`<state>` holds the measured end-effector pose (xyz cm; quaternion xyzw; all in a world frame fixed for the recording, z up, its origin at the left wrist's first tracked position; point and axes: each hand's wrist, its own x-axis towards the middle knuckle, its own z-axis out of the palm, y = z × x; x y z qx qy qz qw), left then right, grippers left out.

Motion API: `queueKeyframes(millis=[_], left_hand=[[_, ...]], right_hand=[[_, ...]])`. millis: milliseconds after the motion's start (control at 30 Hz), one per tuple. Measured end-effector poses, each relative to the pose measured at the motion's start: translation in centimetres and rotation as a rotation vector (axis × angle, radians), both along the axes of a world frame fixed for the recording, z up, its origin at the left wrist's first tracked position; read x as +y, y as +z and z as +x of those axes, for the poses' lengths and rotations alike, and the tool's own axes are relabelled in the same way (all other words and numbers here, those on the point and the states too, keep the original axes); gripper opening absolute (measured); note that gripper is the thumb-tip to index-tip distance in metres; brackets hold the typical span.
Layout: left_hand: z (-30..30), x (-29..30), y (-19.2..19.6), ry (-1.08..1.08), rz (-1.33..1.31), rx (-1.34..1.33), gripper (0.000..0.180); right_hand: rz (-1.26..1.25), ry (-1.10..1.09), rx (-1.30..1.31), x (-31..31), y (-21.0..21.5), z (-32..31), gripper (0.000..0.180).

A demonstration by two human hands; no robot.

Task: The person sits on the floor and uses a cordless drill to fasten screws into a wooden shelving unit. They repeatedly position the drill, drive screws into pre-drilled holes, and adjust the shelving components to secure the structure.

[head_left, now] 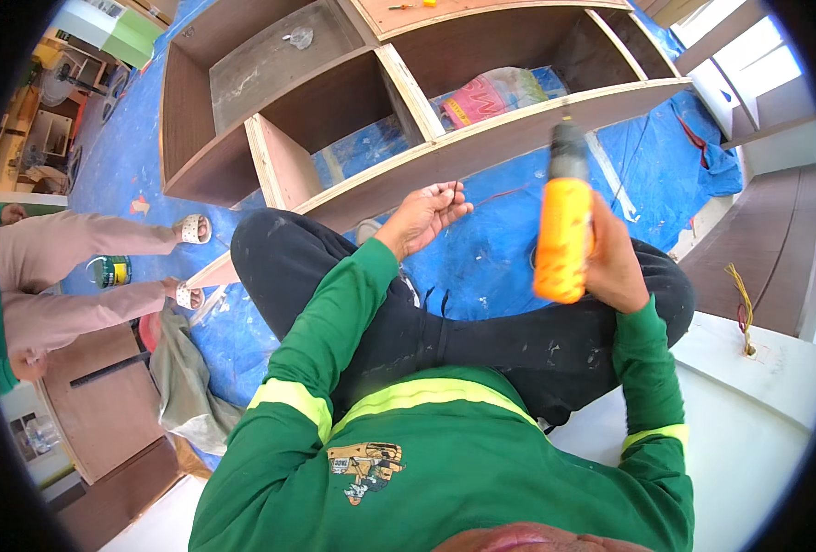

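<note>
My right hand (616, 265) is wrapped round the grip of an orange and black cordless drill (564, 235), whose bit end points away from me toward the cabinet's near edge. My left hand (426, 219) is raised above my lap, its thumb and fingers pinched on a small, thin, dark screw-like piece (457, 187); its exact kind is too small to tell. Beyond both hands a brown wooden cabinet frame (380, 189) with pale plywood edges lies on the floor, divided into several open compartments. Neither the drill nor my left hand clearly touches it.
Blue sheeting (481, 267) covers the floor. A pink and white sack (495, 95) lies inside one compartment. At left stands another person (86, 262) in sandals, near a dark green can (110, 270). Yellow wires (744, 308) rise from a white panel (730, 382) at right.
</note>
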<state>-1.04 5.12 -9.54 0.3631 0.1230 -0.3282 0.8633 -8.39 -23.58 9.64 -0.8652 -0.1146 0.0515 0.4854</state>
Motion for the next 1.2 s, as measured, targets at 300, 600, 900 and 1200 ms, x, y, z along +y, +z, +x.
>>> queueKeyframes(millis=[300,600,900,1200], left_hand=[[1.7,0.0,-1.6,0.055,-0.109,-0.021,0.02],[2.9,-0.9,-3.3,0.191,-0.145,0.145,0.017],[2.6,-3.0,-1.8,0.137,-0.151,0.17,0.018],[2.4,-3.1,-2.0,0.106,-0.094,0.139,0.02]], right_hand=[[-0.943,0.68,-0.292,0.4,-1.2,3.5,0.043],[-1.033,0.694,-0.32,0.2,-6.6,4.4,0.037],[-1.022,0.654,-0.218,-0.4,-8.1,2.9,0.035],[-1.043,0.633,-0.187,0.0,-8.2,2.6,0.031]])
